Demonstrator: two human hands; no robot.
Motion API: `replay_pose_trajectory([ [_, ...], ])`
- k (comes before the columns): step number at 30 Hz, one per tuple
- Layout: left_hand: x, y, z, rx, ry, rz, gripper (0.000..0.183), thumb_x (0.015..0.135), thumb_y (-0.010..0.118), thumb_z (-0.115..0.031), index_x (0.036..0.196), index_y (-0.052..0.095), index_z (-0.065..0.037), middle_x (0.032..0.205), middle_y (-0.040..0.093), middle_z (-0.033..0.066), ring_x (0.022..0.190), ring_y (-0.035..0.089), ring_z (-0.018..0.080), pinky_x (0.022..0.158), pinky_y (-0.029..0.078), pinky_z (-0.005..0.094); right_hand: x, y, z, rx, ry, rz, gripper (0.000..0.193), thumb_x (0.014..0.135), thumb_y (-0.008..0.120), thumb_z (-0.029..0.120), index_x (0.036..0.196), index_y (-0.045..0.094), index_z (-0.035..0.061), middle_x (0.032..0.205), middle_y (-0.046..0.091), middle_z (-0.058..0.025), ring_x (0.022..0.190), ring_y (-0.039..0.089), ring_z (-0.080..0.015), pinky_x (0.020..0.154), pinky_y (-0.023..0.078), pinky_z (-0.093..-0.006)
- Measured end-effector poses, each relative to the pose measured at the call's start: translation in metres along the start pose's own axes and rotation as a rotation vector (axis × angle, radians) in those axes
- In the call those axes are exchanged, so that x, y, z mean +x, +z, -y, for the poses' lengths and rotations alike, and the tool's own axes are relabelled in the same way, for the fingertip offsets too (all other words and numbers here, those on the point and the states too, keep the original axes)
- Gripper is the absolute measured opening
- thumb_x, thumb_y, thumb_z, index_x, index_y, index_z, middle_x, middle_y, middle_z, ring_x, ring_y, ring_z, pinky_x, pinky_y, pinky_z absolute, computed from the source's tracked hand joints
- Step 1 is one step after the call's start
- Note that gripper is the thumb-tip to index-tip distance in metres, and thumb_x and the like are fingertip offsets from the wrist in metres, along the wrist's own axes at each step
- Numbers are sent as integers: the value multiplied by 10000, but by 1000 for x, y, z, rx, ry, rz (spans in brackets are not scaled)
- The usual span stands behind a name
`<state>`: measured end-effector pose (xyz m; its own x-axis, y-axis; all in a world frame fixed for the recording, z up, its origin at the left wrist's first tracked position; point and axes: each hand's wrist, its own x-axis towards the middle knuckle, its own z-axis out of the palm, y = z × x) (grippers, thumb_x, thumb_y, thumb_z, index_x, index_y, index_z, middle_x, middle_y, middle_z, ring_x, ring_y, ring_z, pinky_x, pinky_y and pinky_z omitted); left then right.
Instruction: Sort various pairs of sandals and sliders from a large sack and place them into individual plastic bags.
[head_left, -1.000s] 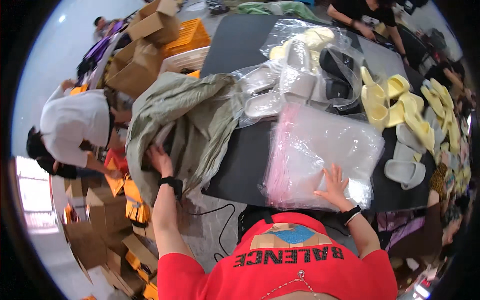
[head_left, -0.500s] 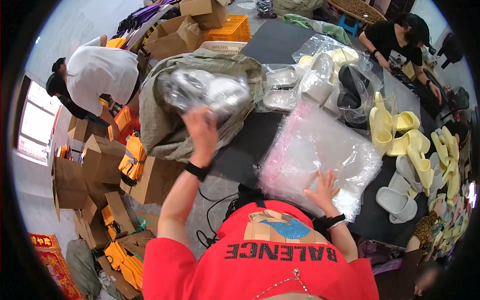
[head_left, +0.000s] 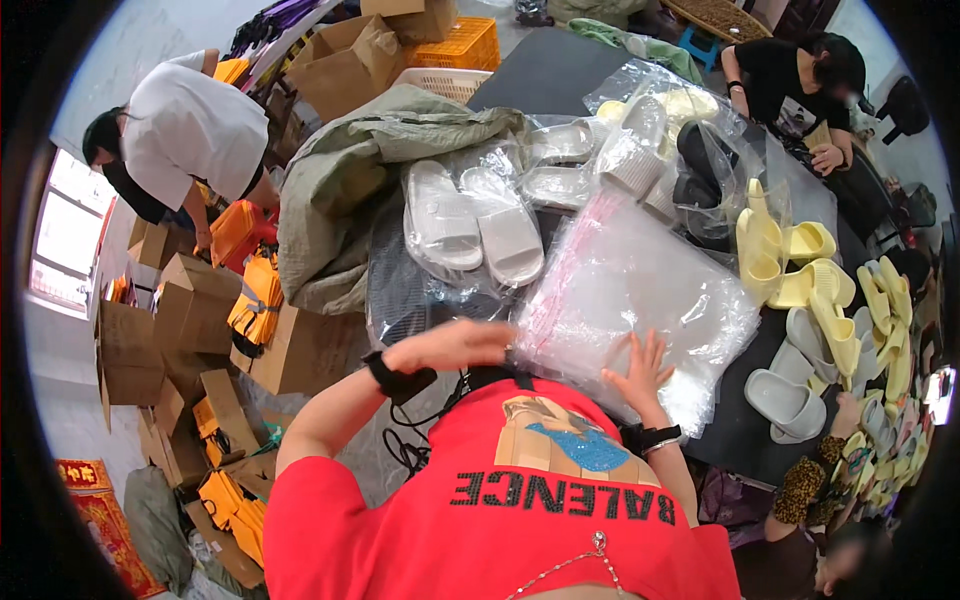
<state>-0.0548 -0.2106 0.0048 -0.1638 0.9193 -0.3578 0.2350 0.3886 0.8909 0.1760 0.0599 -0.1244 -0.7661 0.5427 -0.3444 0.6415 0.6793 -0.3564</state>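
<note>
Slippers beyond hands, bags under right hand

A black table carries a stack of clear plastic bags, bagged grey slides, loose yellow slides and loose grey slides.

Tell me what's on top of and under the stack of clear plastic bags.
The right hand rests spread on the stack of clear plastic bags. Beyond the stack's edges, the black table shows; anything directly underneath is covered.
</note>
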Motion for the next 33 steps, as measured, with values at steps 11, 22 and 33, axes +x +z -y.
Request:
replay_pose_trajectory([
  [11, -44, -33, 149, 132, -503, -1158, 756, 737, 650, -239, 1342, 259, -10, 1270, 353, 276, 1178, 373, 390, 985, 319, 381, 2, 1, -2, -27, -3, 34, 968, 634, 716, 456, 1409, 194, 202, 1488, -26, -122, 1358, -77, -343, 975, -38, -660],
  [22, -22, -72, 65, 737, -77, -1203, 778, 683, 674, -109, 1355, 286, -164, 1375, 271, 183, 1252, 270, 385, 987, 276, 459, -1, 0, -1, 26, -25, -18, 936, 637, 713, 462, 1399, 230, 212, 1487, -10, -122, 1359, -48, -349, 968, -15, -675],
  [33, 52, -152, 28, 735, 218, -1296, 179, 726, 547, -34, 902, 575, -31, 896, 593, 153, 909, 547, 327, 762, 449, 392, 2, -31, -25, 439, -160, -165, 538, 779, 638, 328, 1214, 499, 44, 1257, 475, -178, 1216, 393, -310, 1012, 272, -429],
])
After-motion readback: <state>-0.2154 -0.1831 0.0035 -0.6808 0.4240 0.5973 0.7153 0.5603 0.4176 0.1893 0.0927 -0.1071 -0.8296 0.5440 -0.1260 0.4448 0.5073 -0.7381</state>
